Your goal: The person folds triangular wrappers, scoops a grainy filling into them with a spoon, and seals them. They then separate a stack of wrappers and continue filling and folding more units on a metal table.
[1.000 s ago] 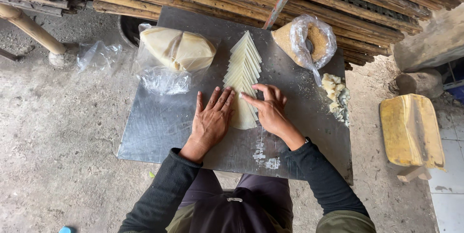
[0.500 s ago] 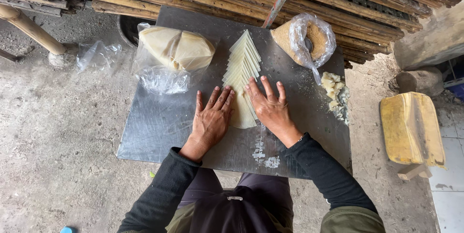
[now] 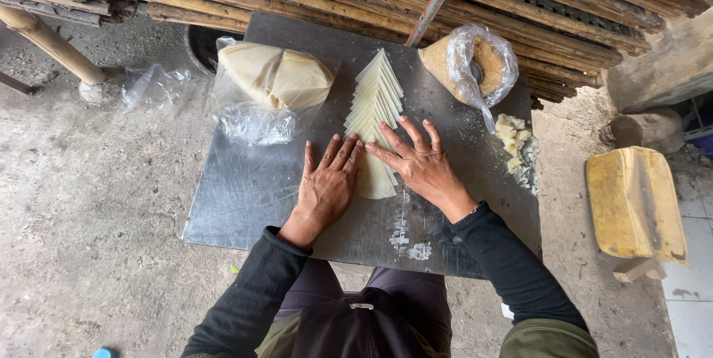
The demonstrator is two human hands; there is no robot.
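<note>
A fanned row of thin pale dough sheets [image 3: 376, 98] lies in overlapping layers down the middle of a grey metal sheet [image 3: 245, 187]. My left hand [image 3: 325, 187] lies flat, fingers spread, on the near left part of the row. My right hand [image 3: 419, 163] presses flat on the near right part, fingers pointing up and to the left. Neither hand holds anything.
A clear plastic bag of pale dough sheets [image 3: 273, 79] lies at the back left of the metal sheet. A bag of brown crumbs [image 3: 475, 64] sits at the back right, pale chunks [image 3: 517, 142] beside it. Bamboo poles [image 3: 520, 1] run behind. A yellow jerrycan [image 3: 635, 206] lies right.
My right hand has flattened from a curled pinch and moved onto the dough row with its fingers spread. My left hand has stayed put.
</note>
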